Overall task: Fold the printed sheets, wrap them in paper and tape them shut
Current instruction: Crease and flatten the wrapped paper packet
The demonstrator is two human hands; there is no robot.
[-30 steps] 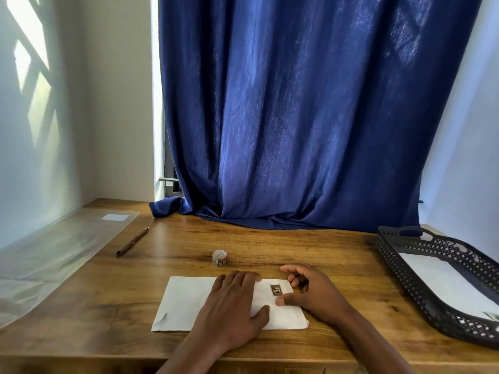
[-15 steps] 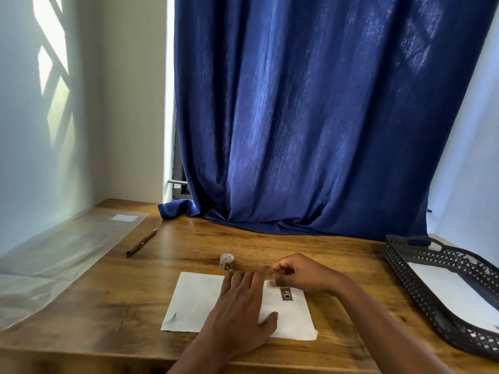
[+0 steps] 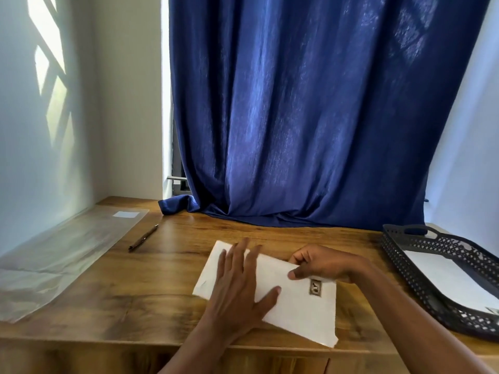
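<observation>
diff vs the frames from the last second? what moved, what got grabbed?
The white paper packet has turned clockwise and now lies askew. The right hand, which reached to the tape roll half a second ago, now pinches the packet's far edge. The roll is out of sight. The left hand stays flat on the packet; pen and black tray unchanged.

Bare wooden desk (image 3: 151,292) lies open to the left of the white packet (image 3: 297,300), out to the clear plastic sheet (image 3: 62,255) along the left wall. A pen (image 3: 143,238) lies far left on that stretch. The blue curtain (image 3: 310,117) closes off the far edge. On the right, a black tray (image 3: 432,287) blocks the way, with a narrow strip of desk between it and the packet.
</observation>
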